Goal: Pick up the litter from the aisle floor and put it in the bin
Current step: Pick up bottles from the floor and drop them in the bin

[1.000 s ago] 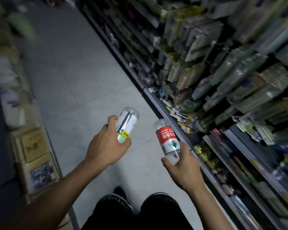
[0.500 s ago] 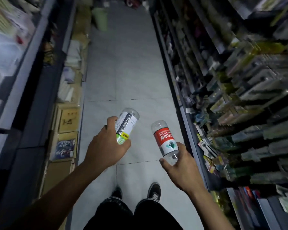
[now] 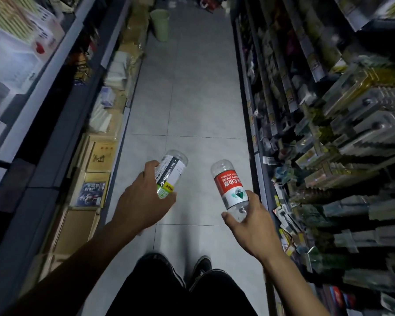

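Head view: left hand (image 3: 144,201) grips a clear white-and-green-labelled plastic bottle (image 3: 170,173); right hand (image 3: 252,224) grips a clear red-labelled plastic bottle (image 3: 229,185); a pale green bin (image 3: 160,25) stands far down the aisle.

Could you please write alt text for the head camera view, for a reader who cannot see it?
A person's left hand grips a white-labelled plastic bottle and the right hand a red-labelled water bottle, in a shop aisle. A green bin stands far ahead.

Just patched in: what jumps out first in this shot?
Two plastic bottles held out mid-aisle: the left hand grips a white-and-green-labelled bottle, the right hand a red-labelled bottle. A pale green bin stands far ahead by the left shelves.
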Demonstrator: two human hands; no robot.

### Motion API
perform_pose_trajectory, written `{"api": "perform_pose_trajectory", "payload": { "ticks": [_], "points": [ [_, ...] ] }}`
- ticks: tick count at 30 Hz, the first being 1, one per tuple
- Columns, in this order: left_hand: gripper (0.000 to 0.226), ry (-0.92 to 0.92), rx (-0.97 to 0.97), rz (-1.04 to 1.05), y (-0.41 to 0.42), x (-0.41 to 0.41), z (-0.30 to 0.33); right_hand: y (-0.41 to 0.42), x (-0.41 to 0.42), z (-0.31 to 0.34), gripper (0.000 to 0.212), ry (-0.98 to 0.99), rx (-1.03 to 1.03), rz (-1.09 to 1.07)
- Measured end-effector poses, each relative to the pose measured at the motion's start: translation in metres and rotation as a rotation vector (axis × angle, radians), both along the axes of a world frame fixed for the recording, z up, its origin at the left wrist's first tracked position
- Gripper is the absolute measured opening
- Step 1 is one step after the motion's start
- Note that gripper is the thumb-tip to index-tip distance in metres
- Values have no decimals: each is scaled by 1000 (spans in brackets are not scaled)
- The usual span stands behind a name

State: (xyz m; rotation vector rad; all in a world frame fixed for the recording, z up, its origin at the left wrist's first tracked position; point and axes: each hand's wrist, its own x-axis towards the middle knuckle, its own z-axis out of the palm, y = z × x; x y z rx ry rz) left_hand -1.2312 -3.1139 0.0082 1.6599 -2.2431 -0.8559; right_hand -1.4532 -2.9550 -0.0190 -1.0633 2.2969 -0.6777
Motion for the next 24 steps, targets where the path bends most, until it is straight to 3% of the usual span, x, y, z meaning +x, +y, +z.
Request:
{"api": "perform_pose_trajectory", "payload": {
  "ticks": [11, 19, 24],
  "points": [
    [82, 38, 27, 159, -64, 17, -17, -127, -37, -2, 61, -25, -32, 137],
    [84, 74, -40, 142, -192, 2, -28, -265, -44, 4, 63, 3, -31, 192],
    [79, 0, -67, 158, -277, -23, -21, -324, -51, 6, 65, 18, 9, 126]
  ]
}}
